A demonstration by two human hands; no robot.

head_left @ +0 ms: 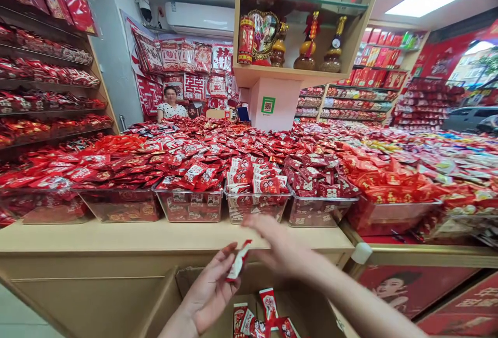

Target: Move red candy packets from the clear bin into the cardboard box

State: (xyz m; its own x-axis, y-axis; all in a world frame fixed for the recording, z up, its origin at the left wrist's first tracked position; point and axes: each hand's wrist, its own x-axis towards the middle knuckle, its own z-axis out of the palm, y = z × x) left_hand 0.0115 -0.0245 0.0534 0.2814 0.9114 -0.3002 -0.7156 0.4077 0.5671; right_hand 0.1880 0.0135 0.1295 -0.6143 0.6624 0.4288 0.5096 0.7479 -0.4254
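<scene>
My left hand (213,287) is closed on a small red and white packet (239,261), held upright at a tilt above an open cardboard box (173,289). Several red and white packets (269,304) lie inside that box. To the right, my right hand (274,242) is smeared by motion in front of the counter edge, its fingers toward a clear bin (257,200) with packets standing in rows. Whether its blurred fingers hold anything is not visible.
More clear bins of red packets (189,206) line the wooden counter (116,237). A glass-shelved cabinet (291,74) rises behind them. Stocked shelves (50,81) stand at left. A person (171,107) is at the far side.
</scene>
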